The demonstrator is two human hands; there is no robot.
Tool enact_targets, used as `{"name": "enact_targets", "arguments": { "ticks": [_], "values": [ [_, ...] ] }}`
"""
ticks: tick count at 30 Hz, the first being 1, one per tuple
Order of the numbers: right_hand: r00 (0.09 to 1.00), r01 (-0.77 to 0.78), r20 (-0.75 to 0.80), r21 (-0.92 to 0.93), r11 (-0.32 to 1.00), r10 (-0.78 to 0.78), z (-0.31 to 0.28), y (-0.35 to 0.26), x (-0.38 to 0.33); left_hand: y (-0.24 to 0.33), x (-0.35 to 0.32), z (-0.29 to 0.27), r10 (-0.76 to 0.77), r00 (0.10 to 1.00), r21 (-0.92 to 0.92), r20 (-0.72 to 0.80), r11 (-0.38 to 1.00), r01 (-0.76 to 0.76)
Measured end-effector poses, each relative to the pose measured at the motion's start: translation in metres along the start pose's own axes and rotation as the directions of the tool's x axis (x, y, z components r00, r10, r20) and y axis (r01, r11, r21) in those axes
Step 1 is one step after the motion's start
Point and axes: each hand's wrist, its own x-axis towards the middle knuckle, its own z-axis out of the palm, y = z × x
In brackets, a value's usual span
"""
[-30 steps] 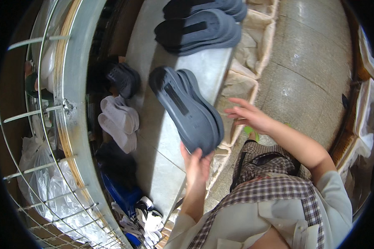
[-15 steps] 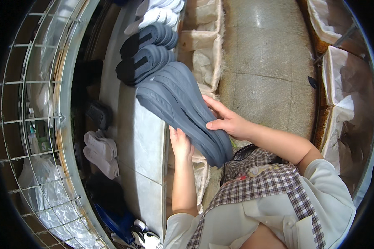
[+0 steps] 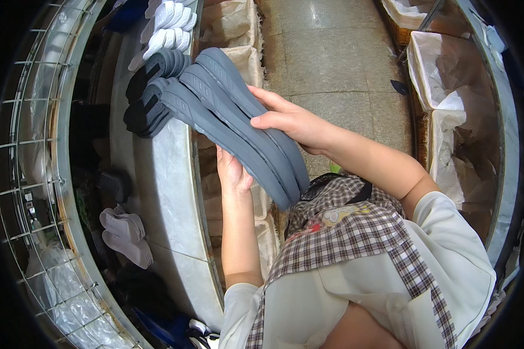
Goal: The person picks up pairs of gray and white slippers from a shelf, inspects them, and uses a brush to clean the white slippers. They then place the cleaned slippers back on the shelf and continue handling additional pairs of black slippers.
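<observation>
Between my hands is a small stack of dark grey shoe soles [image 3: 239, 125], tilted and slightly fanned at the far end. My right hand [image 3: 297, 123] grips the stack from its right side, thumb across the top sole's edge and fingers partly hidden behind. My left hand [image 3: 234, 173] closes on the left edge from below; most of its fingers are hidden under the soles. Just beyond the held stack, on the ledge [image 3: 177, 215], stand two rows of matching grey soles [image 3: 167, 63] with black parts at their left ends. White soles [image 3: 170, 39] lie farther back.
Pale pinkish soles [image 3: 125, 235] rest left of the ledge. A wire grid [image 3: 35, 142] with plastic bags behind it runs along the left. Cloth-lined baskets [image 3: 439, 70] stand at the right, and others [image 3: 233, 29] beside the ledge. Tiled floor [image 3: 332, 64] stretches between them.
My view has shifted, so the ledge and baskets sit farther left. The held soles have turned slightly and their far ends are spread more apart. Both hands keep their hold.
</observation>
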Motion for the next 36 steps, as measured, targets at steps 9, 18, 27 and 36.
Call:
{"name": "enact_targets", "arguments": {
  "ticks": [9, 18, 27, 36],
  "values": [
    [0.983, -0.177, -0.039, 0.042, 0.983, 0.179, -0.001, -0.002, 0.006, -0.005, -0.004, -0.011, -0.03, 1.0, -0.09, 0.004, 0.996, 0.03],
    [0.992, -0.027, 0.118, -0.13, 0.991, 0.043, -0.002, -0.001, -0.005, -0.003, -0.012, -0.004, 0.198, 0.976, 0.111, 0.095, 0.972, -0.208],
    [0.976, 0.086, 0.216, -0.305, 0.948, -0.019, -0.014, 0.005, -0.015, 0.003, -0.019, 0.008, 0.261, 0.965, 0.249, 0.033, 0.933, -0.261],
    [0.963, 0.144, 0.254, -0.189, 0.971, -0.093, -0.037, 0.005, -0.002, 0.004, -0.025, 0.036, 0.151, 0.975, 0.382, 0.161, 0.902, -0.203]
  ]
}}
